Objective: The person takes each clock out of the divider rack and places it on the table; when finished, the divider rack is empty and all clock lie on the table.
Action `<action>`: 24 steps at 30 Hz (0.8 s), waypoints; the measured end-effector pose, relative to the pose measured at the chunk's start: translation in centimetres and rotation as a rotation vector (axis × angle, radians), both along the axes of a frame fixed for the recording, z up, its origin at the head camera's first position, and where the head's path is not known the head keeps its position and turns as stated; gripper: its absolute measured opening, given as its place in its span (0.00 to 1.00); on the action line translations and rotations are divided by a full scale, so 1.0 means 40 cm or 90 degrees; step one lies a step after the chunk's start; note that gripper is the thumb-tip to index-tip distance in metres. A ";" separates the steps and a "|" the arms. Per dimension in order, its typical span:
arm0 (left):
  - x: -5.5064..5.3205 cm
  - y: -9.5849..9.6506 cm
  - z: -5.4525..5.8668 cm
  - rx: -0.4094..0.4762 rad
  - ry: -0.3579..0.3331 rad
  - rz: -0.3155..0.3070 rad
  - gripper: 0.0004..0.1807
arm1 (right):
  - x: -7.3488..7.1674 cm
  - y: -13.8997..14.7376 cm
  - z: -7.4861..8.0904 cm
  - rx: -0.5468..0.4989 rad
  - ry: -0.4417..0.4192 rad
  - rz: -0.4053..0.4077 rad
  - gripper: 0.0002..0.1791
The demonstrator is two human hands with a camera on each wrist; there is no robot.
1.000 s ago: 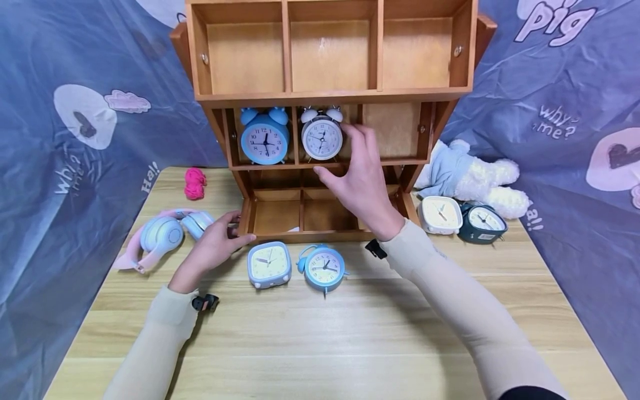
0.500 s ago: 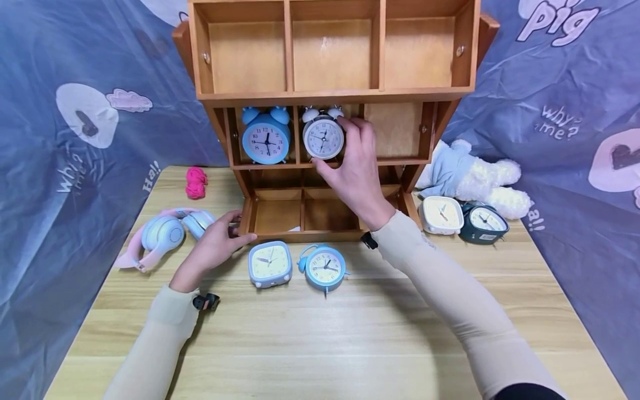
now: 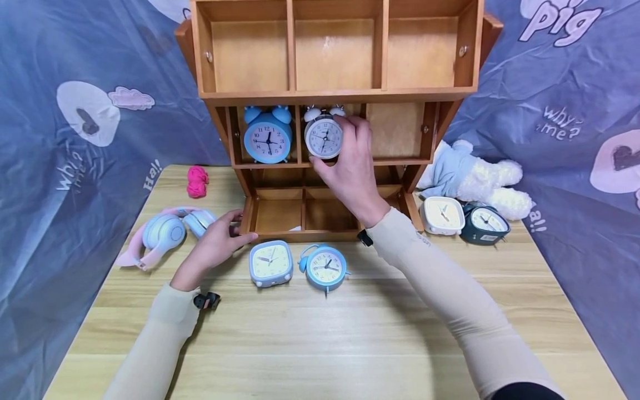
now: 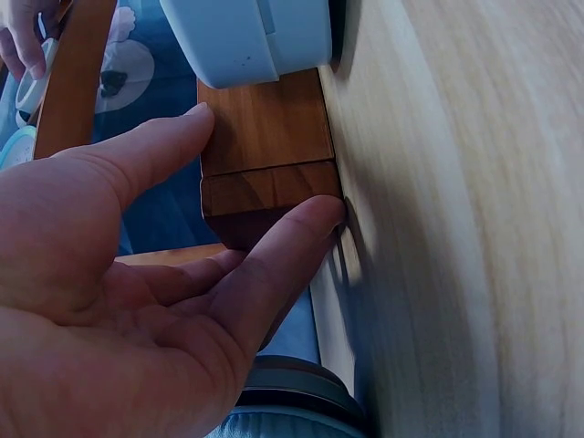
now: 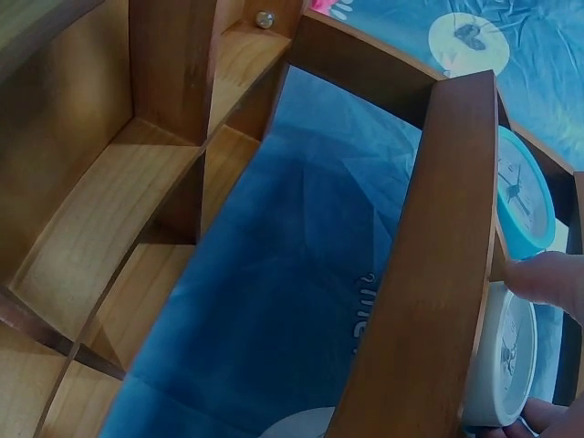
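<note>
In the head view my right hand holds a white twin-bell alarm clock in the middle compartment of the shelf's second tier. Thumb is at its lower edge, fingers at its right side. The right wrist view shows the same white clock between thumb and fingertips. A blue twin-bell alarm clock stands in the compartment to its left. My left hand grips the lower left front corner of the wooden shelf. In the left wrist view thumb and fingers span that wooden corner.
Before the shelf lie a square blue-grey clock and a round blue alarm clock. Headphones and a pink bundle lie left. A white clock, a dark green clock and a plush toy are right.
My right hand has moved slightly left and closed its thumb and fingers onto the white alarm clock. The left hand stays at the shelf corner.
</note>
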State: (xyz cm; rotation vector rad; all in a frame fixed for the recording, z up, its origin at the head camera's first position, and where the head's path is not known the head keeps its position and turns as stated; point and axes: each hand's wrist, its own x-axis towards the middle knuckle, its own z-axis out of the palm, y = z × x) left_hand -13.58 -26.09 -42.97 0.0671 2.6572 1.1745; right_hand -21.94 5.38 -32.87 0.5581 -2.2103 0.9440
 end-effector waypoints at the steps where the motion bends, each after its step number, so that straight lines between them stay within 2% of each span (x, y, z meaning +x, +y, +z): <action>1: 0.000 0.000 0.000 -0.001 0.001 0.000 0.44 | -0.001 -0.001 0.000 0.001 0.002 -0.001 0.46; 24: 0.001 0.001 0.002 0.009 -0.004 -0.003 0.45 | -0.009 -0.008 -0.008 0.009 0.013 -0.013 0.45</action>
